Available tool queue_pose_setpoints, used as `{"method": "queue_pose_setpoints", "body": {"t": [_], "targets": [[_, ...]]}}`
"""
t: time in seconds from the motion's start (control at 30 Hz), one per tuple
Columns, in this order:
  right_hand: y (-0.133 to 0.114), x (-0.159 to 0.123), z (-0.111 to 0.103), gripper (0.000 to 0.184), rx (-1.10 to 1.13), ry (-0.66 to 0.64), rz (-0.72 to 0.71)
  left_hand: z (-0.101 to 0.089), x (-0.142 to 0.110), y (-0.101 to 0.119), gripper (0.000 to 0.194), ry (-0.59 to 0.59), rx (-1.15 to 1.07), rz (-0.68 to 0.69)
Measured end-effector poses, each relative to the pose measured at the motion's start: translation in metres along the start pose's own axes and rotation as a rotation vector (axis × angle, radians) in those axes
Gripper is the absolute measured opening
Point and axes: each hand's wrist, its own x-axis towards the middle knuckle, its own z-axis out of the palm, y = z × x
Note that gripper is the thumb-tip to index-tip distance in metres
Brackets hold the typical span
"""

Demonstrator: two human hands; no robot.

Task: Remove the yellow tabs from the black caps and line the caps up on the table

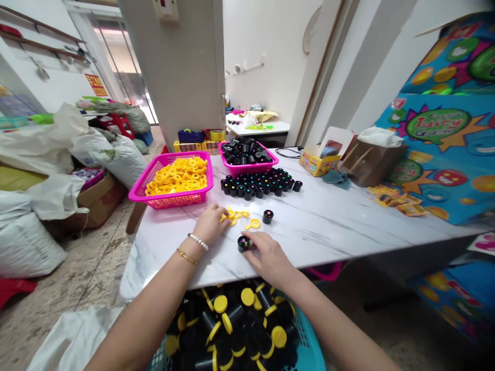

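My right hand has thumb and fingers closed around a short black cylinder with small coloured spots in its top, held upright at the near part of the table. At the small pile of yellow ring pieces, my left hand has its fingers bent together on a piece at the pile's left edge; the fingertips are partly hidden. One loose yellow ring with a short stem lies between the hands. Another black cylinder stands alone, with a pink spot on top.
A pink basket of yellow rings stands left on the marble table. Behind the standing rows of black cylinders is a pink basket of black parts. A teal basket below holds black tubes with yellow caps. Boxes stand right.
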Motion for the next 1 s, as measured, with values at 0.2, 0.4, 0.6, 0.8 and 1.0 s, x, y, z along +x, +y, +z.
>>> {"method": "queue_pose_setpoints", "body": {"t": [0.2,0.4,0.6,0.8,1.0], "targets": [[0.007,0.020,-0.006,0.047,-0.255,0.056,0.029,-0.011,0.004,0.000,0.026,0.092,-0.165,-0.040],[0.017,0.008,-0.007,0.043,-0.462,-0.027,-0.062,-0.024,-0.045,0.034,0.034,0.009,-0.488,0.007],[0.007,-0.039,-0.018,0.044,-0.426,-0.043,-0.086,0.000,-0.090,0.057,0.057,0.042,-0.368,0.036],[0.004,-0.063,-0.021,0.039,-0.370,-0.089,-0.211,0.001,-0.084,0.062,0.030,0.025,-0.366,0.044],[-0.023,-0.044,-0.027,0.012,0.097,-0.102,-0.097,-0.006,-0.103,0.062,0.024,0.002,-0.409,-0.009]]}}
